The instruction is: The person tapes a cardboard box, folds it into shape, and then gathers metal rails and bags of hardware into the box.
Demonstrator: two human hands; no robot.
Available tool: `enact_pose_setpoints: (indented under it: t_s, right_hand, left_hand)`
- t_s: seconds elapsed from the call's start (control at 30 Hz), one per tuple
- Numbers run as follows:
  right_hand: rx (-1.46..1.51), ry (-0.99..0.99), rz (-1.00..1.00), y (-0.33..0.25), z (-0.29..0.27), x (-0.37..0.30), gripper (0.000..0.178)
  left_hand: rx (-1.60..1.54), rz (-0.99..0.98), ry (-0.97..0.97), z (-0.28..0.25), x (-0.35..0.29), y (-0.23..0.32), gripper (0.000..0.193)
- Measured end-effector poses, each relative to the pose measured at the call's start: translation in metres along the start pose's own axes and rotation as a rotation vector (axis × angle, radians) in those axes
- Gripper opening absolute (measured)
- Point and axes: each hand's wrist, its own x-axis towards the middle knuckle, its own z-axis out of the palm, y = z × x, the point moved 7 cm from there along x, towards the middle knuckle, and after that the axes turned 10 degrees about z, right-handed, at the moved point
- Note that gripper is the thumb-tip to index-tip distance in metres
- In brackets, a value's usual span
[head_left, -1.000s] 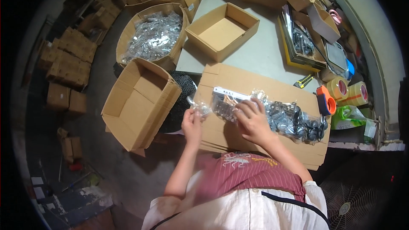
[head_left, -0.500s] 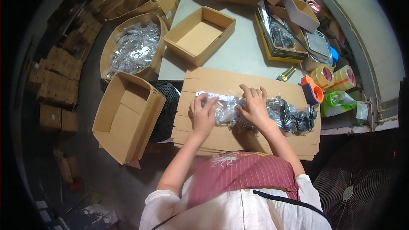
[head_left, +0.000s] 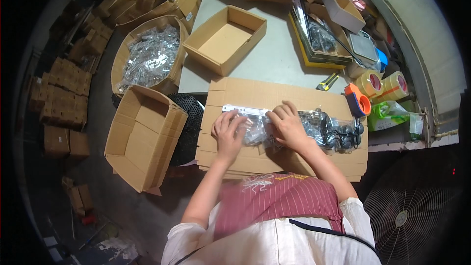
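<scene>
A long white perforated strip point(head_left: 245, 111) lies on a flat stack of cardboard point(head_left: 206, 140), along the far side of a clear plastic bag point(head_left: 253, 135) of small parts. My left hand point(head_left: 228, 135) grips the bag's left end, its fingers bent over the plastic. At the other end my right hand point(head_left: 290, 126) is closed on the bag, fingertips beside the strip's right end. Just right of this hand are more clear bags with metal parts point(head_left: 314, 131) and black caster wheels point(head_left: 346, 137). My fingers partly hide the bag's contents.
An open cardboard box point(head_left: 147, 142) stands left, below a carton of bagged parts point(head_left: 120, 64). Another open box point(head_left: 223, 66) sits on the table point(head_left: 274, 34). A yellow utility knife point(head_left: 327, 82), an orange tape dispenser point(head_left: 360, 101) and tape rolls point(head_left: 369, 84) lie right.
My right hand has drawn its fingers in and shifted slightly left over the bag. The left hand has moved a little left and its fingers are more bent. More of the white strip shows.
</scene>
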Motion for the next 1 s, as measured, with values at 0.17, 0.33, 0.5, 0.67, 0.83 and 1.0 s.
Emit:
enact_pose_setpoints:
  t_s: [0.17, 0.33, 0.5, 0.67, 0.83, 1.0]
  right_hand:
    - [0.015, -0.063, -0.146, -0.024, 0.003, -0.008, 0.058]
    - [0.095, -0.007, -0.046, -0.012, 0.032, -0.013, 0.037]
    - [0.299, 0.075, -0.010, -0.005, 0.031, -0.014, 0.018]
    - [0.448, 0.382, 0.089, 0.002, -0.014, -0.010, 0.011]
    - [0.268, 0.271, 0.032, -0.006, -0.009, 0.007, 0.017]
    - [0.106, 0.152, -0.037, -0.013, 0.028, -0.008, 0.031]
  left_hand:
    - [-0.003, 0.204, -0.280, 0.003, -0.002, 0.009, 0.072]
    - [0.082, 0.246, -0.365, 0.010, 0.001, 0.012, 0.086]
    - [0.092, 0.241, -0.287, 0.015, 0.001, 0.011, 0.085]
    - [-0.011, 0.224, -0.135, -0.004, -0.003, 0.006, 0.075]
    - [0.027, 0.326, -0.147, -0.013, -0.011, 0.013, 0.046]
    - [0.043, 0.430, -0.198, -0.003, -0.016, 0.019, 0.024]
